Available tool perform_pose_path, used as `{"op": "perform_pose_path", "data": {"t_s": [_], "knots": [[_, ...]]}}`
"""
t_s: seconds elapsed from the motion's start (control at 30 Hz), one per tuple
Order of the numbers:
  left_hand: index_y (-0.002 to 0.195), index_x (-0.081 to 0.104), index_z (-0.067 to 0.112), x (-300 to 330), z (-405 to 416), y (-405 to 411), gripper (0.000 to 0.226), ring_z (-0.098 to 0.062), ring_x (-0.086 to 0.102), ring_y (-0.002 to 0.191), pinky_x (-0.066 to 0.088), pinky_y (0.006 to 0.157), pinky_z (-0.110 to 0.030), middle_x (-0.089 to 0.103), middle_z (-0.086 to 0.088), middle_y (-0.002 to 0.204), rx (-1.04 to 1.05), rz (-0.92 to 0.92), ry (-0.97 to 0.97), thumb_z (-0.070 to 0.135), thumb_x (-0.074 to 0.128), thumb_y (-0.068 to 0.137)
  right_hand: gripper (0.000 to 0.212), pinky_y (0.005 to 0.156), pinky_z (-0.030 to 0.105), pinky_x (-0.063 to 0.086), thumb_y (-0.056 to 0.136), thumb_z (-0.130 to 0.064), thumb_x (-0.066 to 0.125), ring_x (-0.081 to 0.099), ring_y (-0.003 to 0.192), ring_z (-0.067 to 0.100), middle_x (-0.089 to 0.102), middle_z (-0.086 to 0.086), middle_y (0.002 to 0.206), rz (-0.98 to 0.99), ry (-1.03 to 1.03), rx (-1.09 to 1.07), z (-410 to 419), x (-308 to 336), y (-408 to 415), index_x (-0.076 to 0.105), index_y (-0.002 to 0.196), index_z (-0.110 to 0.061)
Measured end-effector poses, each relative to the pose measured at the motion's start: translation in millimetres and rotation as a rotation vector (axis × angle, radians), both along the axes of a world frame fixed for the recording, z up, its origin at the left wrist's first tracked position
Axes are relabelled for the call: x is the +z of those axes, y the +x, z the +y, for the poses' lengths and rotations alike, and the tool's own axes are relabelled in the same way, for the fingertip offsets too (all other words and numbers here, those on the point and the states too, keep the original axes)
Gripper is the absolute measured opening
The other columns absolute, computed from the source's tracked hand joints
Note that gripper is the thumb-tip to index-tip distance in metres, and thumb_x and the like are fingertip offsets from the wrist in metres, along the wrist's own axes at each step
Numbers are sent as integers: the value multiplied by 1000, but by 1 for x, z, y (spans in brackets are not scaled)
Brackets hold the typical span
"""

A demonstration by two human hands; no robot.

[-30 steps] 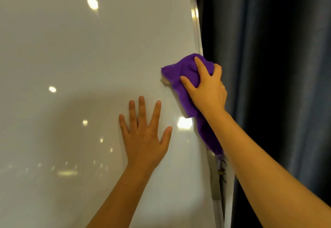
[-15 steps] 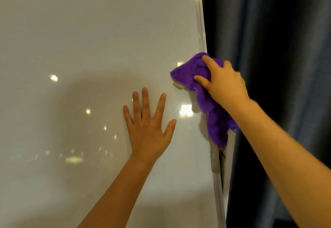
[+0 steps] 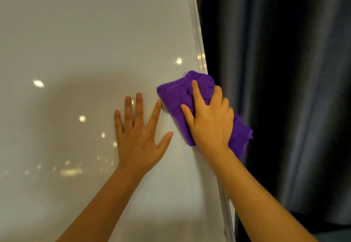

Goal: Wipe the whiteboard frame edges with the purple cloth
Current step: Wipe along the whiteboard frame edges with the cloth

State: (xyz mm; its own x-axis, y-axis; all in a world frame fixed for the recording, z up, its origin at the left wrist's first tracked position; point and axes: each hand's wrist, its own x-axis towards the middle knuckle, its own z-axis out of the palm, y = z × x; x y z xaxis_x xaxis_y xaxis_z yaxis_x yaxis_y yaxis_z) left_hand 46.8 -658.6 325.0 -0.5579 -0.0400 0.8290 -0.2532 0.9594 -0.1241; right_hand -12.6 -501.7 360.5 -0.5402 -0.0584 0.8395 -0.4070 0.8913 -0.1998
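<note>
Purple cloth (image 3: 176,99) — right hand (image 3: 210,122) presses frame (image 3: 198,38).

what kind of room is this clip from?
Probably an office or meeting room, though little shows. A large whiteboard with a metal frame stands before a dark floor-length curtain, and ceiling lights reflect in the board. The right hand holds a purple cloth.

Both forearms bare; no sleeves or jewellery.
</note>
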Motion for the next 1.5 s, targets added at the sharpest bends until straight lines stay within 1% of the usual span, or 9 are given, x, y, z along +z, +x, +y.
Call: {"op": "perform_pose_path", "data": {"t_s": [0.13, 0.3, 0.5, 0.63, 0.77, 0.87, 1.13, 1.33, 1.5], "knots": [[151, 7, 25, -7, -10, 8, 81, -32, 3, 147, 6, 116, -51, 7, -10, 159, -26, -12, -6, 67, 27, 84, 57, 72, 39, 52, 86, -53, 48, 61, 96, 37, 58, 19, 122, 36, 22, -131, -8, -9, 11, 47, 134, -22], [151, 10, 21, -12, -7, 8, 85, -29, 1, 147, 4, 116, -48, 4, -8, 159, -64, -45, 12, 71, 24, 83, 55, 72, 37, 51, 91, -54, 31, 62, 92, 32, 62, 16, 116, 55, 96, -158, -7, -46, 27, 48, 133, -23], [151, 15, 19, -26, -13, 19, 88, -29, 2, 147, 2, 117, -47, 8, -12, 159, -100, -129, -55, 74, 21, 82, 57, 74, 44, 51, 87, -55, 31, 60, 93, 37, 59, 18, 117, -41, 33, -148, 13, -94, 42, 45, 135, -26], [151, 11, 26, -35, -6, 23, 91, -32, -2, 147, 1, 115, -51, 4, -13, 160, -105, -157, -90, 80, 17, 79, 57, 82, 56, 45, 88, -58, 28, 50, 107, 42, 43, 16, 130, -80, -145, -161, 20, -122, 51, 36, 137, -30], [150, 12, 33, -53, 1, 27, 93, -37, -3, 146, 1, 113, -60, 1, -15, 159, -99, -179, -112, 84, 22, 73, 63, 96, 65, 32, 85, -63, 32, 24, 132, 40, 20, 12, 146, -117, -294, -133, 21, -139, 51, 36, 139, -31], [149, 12, 35, -68, 9, 32, 95, -42, -1, 145, 4, 109, -66, 3, -17, 159, -61, -199, -119, 86, 22, 69, 67, 99, 64, 32, 83, -67, 34, 16, 139, 41, 11, 13, 152, -139, -307, -93, 22, -141, 50, 25, 142, -36], [149, 7, 38, -86, 17, 40, 99, -42, -4, 145, -1, 107, -69, -1, -18, 159, -16, -191, -65, 90, 20, 65, 76, 73, 54, 52, 75, -67, 45, 39, 123, 43, 28, 17, 144, -284, -412, -3, 47, -184, 62, 25, 142, -36], [149, 7, 39, -127, 22, 56, 102, -43, -6, 144, -8, 106, -68, -6, -19, 158, -58, -263, -99, 91, 21, 63, 77, 68, 43, 54, 76, -68, 44, 46, 118, 37, 26, 10, 140, -293, -416, 47, 63, -228, 83, 28, 142, -33], [149, 1, 39, -180, 29, 83, 101, -41, -3, 145, -6, 107, -69, -3, -18, 159, -66, -340, -144, 89, 24, 65, 79, 69, 45, 55, 75, -69, 43, 44, 122, 37, 19, 3, 143, -417, -391, 102, 79, -286, 115, 17, 143, -41]]}}
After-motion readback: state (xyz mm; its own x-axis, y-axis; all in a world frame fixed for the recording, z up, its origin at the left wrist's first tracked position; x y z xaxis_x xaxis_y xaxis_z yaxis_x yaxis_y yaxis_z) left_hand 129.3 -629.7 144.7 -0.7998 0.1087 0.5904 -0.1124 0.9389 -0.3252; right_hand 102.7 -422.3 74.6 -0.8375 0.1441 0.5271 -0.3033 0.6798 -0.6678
